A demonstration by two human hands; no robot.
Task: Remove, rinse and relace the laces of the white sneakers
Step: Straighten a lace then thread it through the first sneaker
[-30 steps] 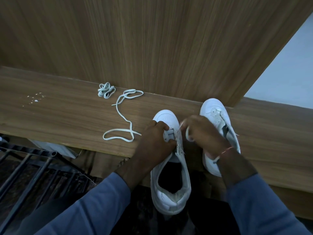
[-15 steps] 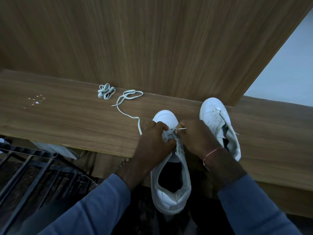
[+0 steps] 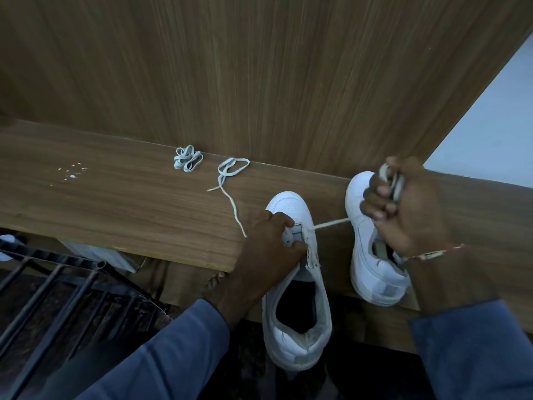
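Two white sneakers rest toes-forward on a wooden shelf (image 3: 129,203), their heels hanging over its front edge. My left hand (image 3: 269,249) grips the near sneaker (image 3: 297,307) at its lower eyelets. My right hand (image 3: 403,209) is raised over the second sneaker (image 3: 372,269) and is shut on one end of a white lace (image 3: 227,180). That lace runs taut from my right hand to the near sneaker's eyelets, and its other end trails left across the shelf to a loop near the back panel. A second lace (image 3: 188,158) lies bundled further left.
A tall wooden panel (image 3: 259,76) rises behind the shelf. White specks (image 3: 70,171) dot the shelf at left. A black metal rack (image 3: 63,295) stands below left. A pale wall (image 3: 490,131) shows at right.
My right hand has moved from the near sneaker's eyelets up and to the right, drawing the lace taut through them. The slack loop of lace on the shelf has shortened.
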